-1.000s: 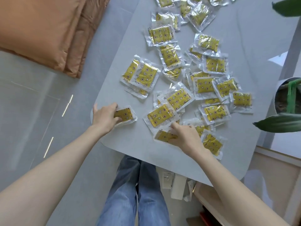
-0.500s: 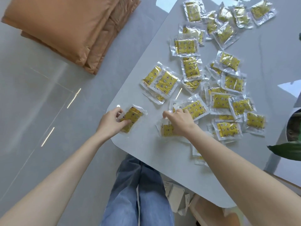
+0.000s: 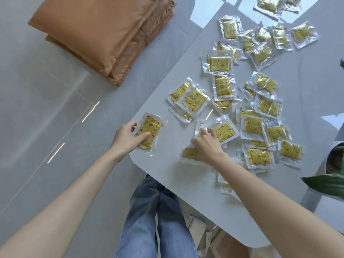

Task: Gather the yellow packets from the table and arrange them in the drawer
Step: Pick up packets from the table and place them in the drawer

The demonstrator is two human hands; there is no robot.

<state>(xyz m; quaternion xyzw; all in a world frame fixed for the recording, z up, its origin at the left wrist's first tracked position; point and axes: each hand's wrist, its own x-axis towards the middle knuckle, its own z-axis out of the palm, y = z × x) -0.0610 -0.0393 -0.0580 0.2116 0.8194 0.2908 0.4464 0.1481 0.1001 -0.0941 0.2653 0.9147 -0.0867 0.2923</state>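
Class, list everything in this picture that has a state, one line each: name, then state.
left hand, grips held packet at table corner
right hand, fingers curled on near packet; grip unclear
loose packets, scattered, overlapping, ungathered
cushions, stacked on floor

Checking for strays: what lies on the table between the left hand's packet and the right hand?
Only bare table, per the head view, between the packet in the left hand and the right hand.
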